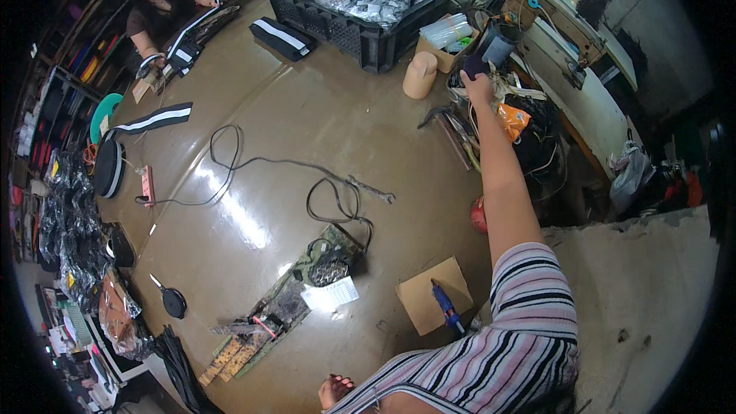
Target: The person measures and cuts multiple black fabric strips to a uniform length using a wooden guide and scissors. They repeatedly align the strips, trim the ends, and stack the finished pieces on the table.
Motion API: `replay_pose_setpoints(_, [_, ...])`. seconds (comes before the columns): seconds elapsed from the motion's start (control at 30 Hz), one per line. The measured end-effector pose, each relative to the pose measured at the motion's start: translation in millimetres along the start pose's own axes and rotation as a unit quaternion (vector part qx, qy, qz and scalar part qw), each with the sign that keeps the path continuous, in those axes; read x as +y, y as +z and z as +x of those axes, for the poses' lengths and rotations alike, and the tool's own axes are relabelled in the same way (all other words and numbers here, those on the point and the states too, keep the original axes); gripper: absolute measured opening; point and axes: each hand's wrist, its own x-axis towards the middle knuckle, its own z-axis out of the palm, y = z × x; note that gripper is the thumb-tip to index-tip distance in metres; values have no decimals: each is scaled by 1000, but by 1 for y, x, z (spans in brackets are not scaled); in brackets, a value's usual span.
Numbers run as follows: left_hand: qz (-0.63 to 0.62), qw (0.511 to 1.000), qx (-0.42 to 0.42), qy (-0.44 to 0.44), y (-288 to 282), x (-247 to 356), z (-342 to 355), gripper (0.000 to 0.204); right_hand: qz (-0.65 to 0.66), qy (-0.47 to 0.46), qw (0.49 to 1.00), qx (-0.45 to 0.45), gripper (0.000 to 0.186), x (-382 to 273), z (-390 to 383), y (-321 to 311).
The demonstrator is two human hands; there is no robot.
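My right arm stretches far across to the cluttered right side of the table. My right hand [478, 89] is closed on a small dark purple thing [475, 67] whose kind I cannot make out. Beneath and beside it are a packed pile with an orange packet [512, 120], and a beige cylinder [420, 75] stands to its left. At the bottom edge, close to my body, my left hand [335, 389] shows curled fingers; whatever they may hold is hidden. Nearest to it lies a camouflage-patterned strip [287, 303] with a white paper [330, 294] on it.
A brown card [406, 295] carries a blue handled tool [445, 305]. A black cable [268, 159] loops over the table [345, 107] beside a wrench [372, 188]. Far off stands a black crate [330, 27] of plastic-wrapped goods. Another person [157, 19] handles black-and-white webbing [184, 50] at the far left.
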Motion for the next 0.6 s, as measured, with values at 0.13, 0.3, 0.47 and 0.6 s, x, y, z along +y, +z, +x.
replay_pose_setpoints(0.13, [115,988,98,18,7,-2,13,26,-56,-39,998,-4,50,5,22,18])
replay_pose_setpoints(0.3, [134,984,105,-49,-4,2,3,39,-70,-88,994,-8,35,-1,33,-8])
replay_pose_setpoints(0.47, [142,980,74,-116,-14,9,6,48,124,-130,981,71,30,-29,-11,-76])
replay_pose_setpoints(0.6, [137,978,70,-140,-16,11,11,49,362,-19,890,-277,18,-25,-106,-87])
